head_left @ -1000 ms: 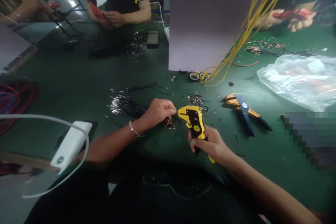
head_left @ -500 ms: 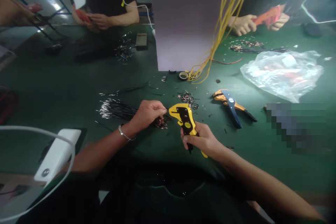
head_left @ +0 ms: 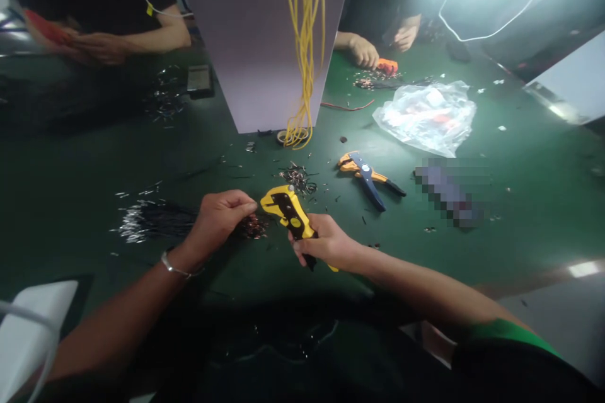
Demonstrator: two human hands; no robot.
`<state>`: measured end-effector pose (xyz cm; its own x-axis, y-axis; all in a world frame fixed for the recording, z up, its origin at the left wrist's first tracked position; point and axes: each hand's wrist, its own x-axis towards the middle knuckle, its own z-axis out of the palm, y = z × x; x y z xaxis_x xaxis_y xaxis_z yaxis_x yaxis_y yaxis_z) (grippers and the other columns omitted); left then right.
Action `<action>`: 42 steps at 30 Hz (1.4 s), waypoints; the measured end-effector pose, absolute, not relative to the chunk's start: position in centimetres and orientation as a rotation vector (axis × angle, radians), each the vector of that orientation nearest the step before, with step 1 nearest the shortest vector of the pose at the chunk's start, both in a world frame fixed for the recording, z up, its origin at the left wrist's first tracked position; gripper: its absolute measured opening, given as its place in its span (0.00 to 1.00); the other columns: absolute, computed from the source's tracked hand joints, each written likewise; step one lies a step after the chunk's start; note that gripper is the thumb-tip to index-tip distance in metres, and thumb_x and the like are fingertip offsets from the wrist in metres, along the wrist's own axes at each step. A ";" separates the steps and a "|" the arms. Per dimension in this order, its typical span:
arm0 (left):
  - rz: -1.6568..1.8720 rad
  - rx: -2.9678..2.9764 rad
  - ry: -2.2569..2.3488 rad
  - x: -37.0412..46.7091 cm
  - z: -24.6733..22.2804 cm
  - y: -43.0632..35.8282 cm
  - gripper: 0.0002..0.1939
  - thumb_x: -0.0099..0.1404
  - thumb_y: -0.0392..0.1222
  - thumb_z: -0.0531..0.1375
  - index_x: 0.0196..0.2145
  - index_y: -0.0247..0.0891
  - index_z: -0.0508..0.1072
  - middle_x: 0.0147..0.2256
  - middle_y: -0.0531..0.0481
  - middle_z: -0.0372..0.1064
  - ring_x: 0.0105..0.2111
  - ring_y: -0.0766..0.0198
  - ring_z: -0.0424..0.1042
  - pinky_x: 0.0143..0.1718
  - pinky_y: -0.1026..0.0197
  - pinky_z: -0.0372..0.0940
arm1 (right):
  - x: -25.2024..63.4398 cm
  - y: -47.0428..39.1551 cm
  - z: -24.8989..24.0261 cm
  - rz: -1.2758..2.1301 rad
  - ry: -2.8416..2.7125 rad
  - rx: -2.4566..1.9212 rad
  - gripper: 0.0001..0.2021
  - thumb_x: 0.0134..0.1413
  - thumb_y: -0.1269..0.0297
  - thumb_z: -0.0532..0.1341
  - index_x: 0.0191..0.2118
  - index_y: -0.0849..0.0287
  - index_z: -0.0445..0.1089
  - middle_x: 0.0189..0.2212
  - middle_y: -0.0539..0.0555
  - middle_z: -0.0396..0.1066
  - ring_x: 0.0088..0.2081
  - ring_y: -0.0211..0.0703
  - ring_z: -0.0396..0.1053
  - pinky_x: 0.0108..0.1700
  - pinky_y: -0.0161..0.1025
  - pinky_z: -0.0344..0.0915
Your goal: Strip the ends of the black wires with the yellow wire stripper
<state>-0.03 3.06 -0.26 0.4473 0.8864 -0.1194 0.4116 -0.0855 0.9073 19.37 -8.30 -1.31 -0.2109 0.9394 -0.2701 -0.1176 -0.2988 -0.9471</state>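
Note:
My right hand [head_left: 326, 242] is closed around the handles of a yellow and black wire stripper [head_left: 295, 221], its head tilted up to the left. My left hand [head_left: 224, 217], with a silver bangle at the wrist, pinches what looks like a thin black wire end, barely visible, right at the stripper's mouth. Below and behind that hand lies a bundle of black wires [head_left: 163, 221], with pale tips on the left and bare copper ends on the right. Just beyond the stripper is a small heap of cut scraps [head_left: 297, 177].
An orange and blue wire stripper [head_left: 366, 170] lies to the right, before a clear plastic bag [head_left: 430, 116]. Yellow wires [head_left: 305, 44] hang before a pale panel [head_left: 265, 50]. Across the table, two people work with orange-red tools. A white box-like thing [head_left: 33, 321] stands at left.
My view has swung right, so everything appears further left. Both my hands keep nearly the same pose. The person at far right has lowered the orange tool, one hand now off it.

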 end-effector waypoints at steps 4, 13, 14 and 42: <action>0.586 1.688 1.151 0.1 0.2 2.6 0.08 0.54 0.43 0.63 0.22 0.36 0.74 0.19 0.54 0.68 0.21 0.69 0.64 0.23 0.67 0.57 | 19.6 -8.3 -1.5 1.653 -1.040 -1.164 0.08 0.41 0.68 0.60 0.31 0.61 0.63 0.16 0.45 0.65 0.17 0.34 0.63 0.20 0.32 0.59; 0.599 1.613 1.139 0.4 -0.1 2.8 0.07 0.53 0.41 0.63 0.21 0.36 0.74 0.16 0.56 0.64 0.18 0.71 0.60 0.21 0.67 0.55 | 19.6 -8.9 -1.6 1.683 -0.998 -1.141 0.08 0.41 0.68 0.61 0.31 0.61 0.63 0.17 0.46 0.65 0.17 0.34 0.64 0.19 0.31 0.59; 0.602 1.613 1.141 0.5 -0.1 2.8 0.07 0.53 0.41 0.63 0.21 0.36 0.74 0.16 0.56 0.64 0.18 0.71 0.60 0.21 0.68 0.55 | 19.5 -8.9 -1.7 1.683 -0.988 -1.139 0.08 0.41 0.68 0.61 0.31 0.61 0.63 0.17 0.46 0.66 0.17 0.34 0.64 0.19 0.31 0.59; 0.435 1.454 0.836 -0.7 1.1 4.2 0.11 0.54 0.42 0.64 0.21 0.33 0.71 0.18 0.55 0.63 0.19 0.72 0.59 0.22 0.67 0.55 | 20.5 -9.4 -2.4 1.772 -0.832 -1.033 0.10 0.44 0.64 0.67 0.32 0.61 0.67 0.20 0.49 0.69 0.20 0.41 0.67 0.25 0.39 0.62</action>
<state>-0.67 4.21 1.08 0.6566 0.7177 -0.2318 0.2226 0.1093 0.9688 20.54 -9.40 -2.45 -0.2511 0.9215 -0.2963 -0.3603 -0.3731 -0.8550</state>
